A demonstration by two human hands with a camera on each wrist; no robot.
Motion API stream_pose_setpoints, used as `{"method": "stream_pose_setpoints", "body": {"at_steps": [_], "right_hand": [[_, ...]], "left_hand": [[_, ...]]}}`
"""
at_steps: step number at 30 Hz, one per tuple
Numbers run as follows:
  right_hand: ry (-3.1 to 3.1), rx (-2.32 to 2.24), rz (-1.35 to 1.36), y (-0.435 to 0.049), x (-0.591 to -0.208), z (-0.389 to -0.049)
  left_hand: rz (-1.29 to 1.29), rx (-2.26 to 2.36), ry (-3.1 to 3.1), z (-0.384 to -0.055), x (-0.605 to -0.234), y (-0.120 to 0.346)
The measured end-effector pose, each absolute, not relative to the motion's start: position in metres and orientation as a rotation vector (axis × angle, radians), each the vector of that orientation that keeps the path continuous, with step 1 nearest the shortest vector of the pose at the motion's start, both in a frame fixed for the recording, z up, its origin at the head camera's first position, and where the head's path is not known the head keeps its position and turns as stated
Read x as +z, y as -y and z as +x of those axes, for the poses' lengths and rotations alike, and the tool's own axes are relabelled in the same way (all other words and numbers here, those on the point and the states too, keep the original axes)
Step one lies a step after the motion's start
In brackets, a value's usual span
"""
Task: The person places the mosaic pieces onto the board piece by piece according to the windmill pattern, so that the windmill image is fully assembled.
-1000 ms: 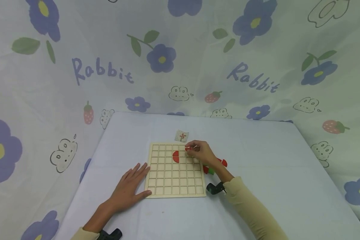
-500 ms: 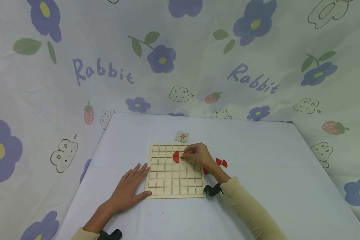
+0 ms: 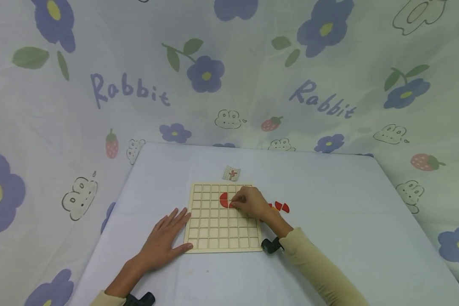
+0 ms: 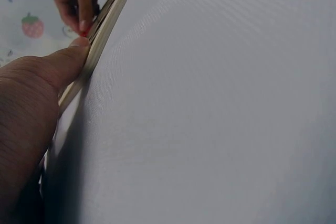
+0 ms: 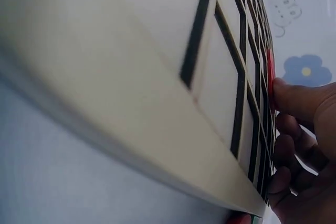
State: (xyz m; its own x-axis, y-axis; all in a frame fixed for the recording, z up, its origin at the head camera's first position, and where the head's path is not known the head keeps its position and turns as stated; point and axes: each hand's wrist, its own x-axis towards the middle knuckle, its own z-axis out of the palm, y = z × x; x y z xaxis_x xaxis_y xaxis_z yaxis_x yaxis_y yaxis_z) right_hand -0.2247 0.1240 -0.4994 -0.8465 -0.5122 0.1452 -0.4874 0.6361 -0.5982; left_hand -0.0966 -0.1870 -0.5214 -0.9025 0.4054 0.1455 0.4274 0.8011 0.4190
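A square wooden grid board point(image 3: 208, 233) lies on the white cloth. Two red quarter-circle pieces point(image 3: 223, 197) sit side by side in its upper cells, forming a half disc. Just right of them, my right hand point(image 3: 252, 203) pinches another red quarter-circle piece point(image 3: 231, 205) between thumb and fingers, low over a cell. In the right wrist view the thumb is on the red piece point(image 5: 271, 72) at the grid surface. My left hand point(image 3: 161, 244) rests flat with fingers spread, its fingertips and thumb at the board's left edge.
A small pattern card point(image 3: 231, 173) with a red pinwheel print lies behind the board. Loose red pieces point(image 3: 285, 208) lie right of the board, partly hidden by the right wrist. A patterned cloth with flowers and rabbits point(image 3: 229, 85) hangs behind the table.
My right hand has carried the red piece from the board's upper right, left and nearer to me, down beside the half disc. The left hand stays in place.
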Motion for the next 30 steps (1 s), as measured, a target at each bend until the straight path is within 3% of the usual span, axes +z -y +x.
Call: {"method": "stream_pose_setpoints", "body": {"at_steps": [11, 20, 30], "right_hand": [[-2.835, -1.109, -0.821, -0.145, -0.495, -0.225], [-2.870, -0.863, -0.633, -0.180, -0.491, -0.219], [-2.902, -0.735, -0.605, -0.204, -0.492, -0.210]], "left_hand": [[-0.685, -0.680, 2.932, -0.097, -0.523, 0.187], [-0.686, -0.681, 2.935, -0.097, -0.523, 0.188], [-0.675, -0.685, 2.946, -0.096, -0.521, 0.188]]}}
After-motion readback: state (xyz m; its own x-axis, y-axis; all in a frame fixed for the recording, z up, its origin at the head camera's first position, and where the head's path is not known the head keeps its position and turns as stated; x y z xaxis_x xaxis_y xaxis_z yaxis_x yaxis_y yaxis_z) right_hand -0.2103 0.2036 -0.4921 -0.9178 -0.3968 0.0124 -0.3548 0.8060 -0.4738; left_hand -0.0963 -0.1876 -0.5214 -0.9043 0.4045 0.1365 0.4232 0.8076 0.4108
